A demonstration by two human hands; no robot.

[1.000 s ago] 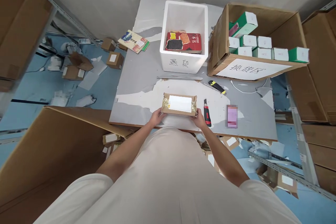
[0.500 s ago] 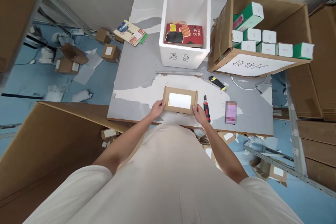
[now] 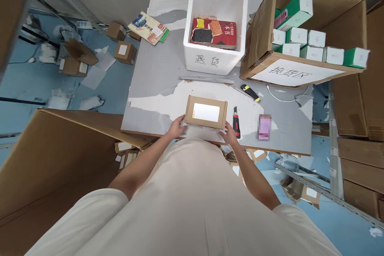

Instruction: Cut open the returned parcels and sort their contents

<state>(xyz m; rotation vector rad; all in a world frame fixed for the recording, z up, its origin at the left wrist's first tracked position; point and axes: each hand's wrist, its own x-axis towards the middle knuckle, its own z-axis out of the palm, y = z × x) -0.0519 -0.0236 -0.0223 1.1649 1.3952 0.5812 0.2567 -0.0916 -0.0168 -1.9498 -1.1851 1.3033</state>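
A flat brown cardboard box (image 3: pixel 222 117) with a white label lies in front of me on the table. At its lower left corner is my left hand (image 3: pixel 177 127), thumb and fingers apart, fingertips at the box's edge. My right hand (image 3: pixel 229 133) is at the lower right corner, also with thumb and fingers spread around the edge, not pinching it. Just right of that hand lies a red and black utility knife (image 3: pixel 237 123). A yellow and black cutter (image 3: pixel 250 93) rests farther back.
Behind stands a white foam box (image 3: pixel 214 59) holding books. To its right, a big carton (image 3: pixel 259 32) contains green and white boxes. Books (image 3: pixel 148 28) lie at the table's left edge, a blurred pink item (image 3: pixel 265 127) at right. A large open carton (image 3: pixel 60 160) stands at lower left.
Both hands have loosened their pinch on the cardboard box and opened slightly at its lower corners. The camera view has shifted a little.
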